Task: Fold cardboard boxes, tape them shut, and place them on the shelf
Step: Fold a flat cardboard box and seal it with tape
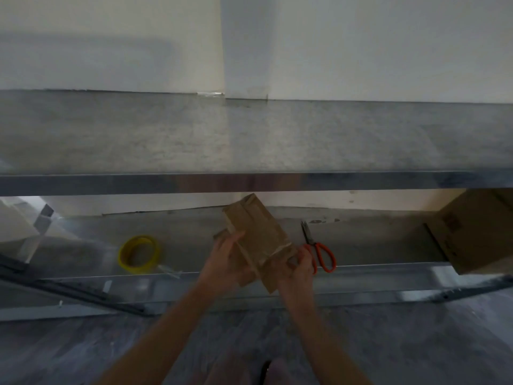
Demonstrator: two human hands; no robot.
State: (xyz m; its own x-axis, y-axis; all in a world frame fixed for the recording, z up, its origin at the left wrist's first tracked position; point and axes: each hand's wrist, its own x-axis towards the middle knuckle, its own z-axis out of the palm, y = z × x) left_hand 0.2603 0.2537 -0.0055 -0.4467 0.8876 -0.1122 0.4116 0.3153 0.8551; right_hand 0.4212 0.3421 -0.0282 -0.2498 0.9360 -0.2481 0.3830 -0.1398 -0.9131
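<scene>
I hold the cardboard box (256,234) above the lower shelf (194,232), long axis pointing away from me, left grip (224,259) curled round its left edge, right grip (301,269) pinching its near corner; tape roll (138,254) lies leftward, nearer the left grip.

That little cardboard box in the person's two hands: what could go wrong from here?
1. The left hand and right hand hold the small cardboard box tilted in the air; its flaps look untaped and may spring open.
2. The yellow tape roll lies to the left, so one hand must let go to fetch it.
3. The scissors lie close by the right hand and could get knocked.
</scene>
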